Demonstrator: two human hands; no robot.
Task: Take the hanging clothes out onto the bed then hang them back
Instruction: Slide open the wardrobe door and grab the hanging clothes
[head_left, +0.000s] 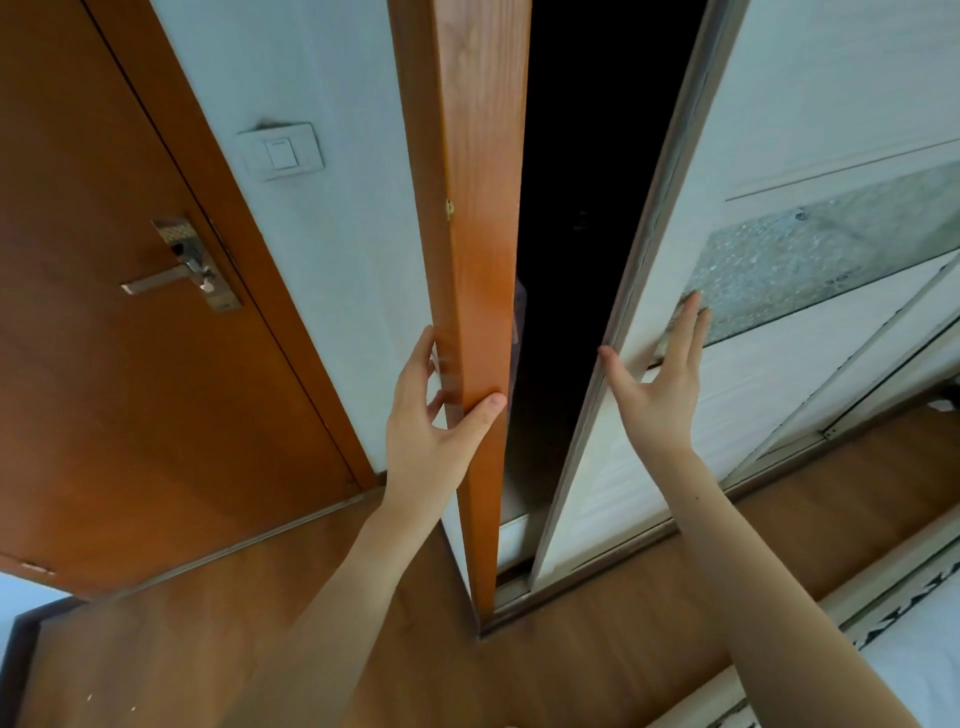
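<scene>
The wardrobe's white sliding door (737, 218) stands partly open, leaving a dark gap (582, 218) beside the orange wooden side post (478, 218). Inside the gap it is too dark to make out any clothes. My left hand (431, 415) grips the orange post, thumb on its front face and fingers behind it. My right hand (660, 379) lies flat with straight fingers on the sliding door, its thumb at the door's metal edge. A corner of the bed (914, 654) with white bedding shows at the lower right.
A brown room door (104, 312) with a metal lever handle (176, 275) is on the left. A white light switch (280, 151) sits on the wall strip between door and wardrobe. Wooden floor (545, 665) runs below. A second sliding panel (883, 374) lies further right.
</scene>
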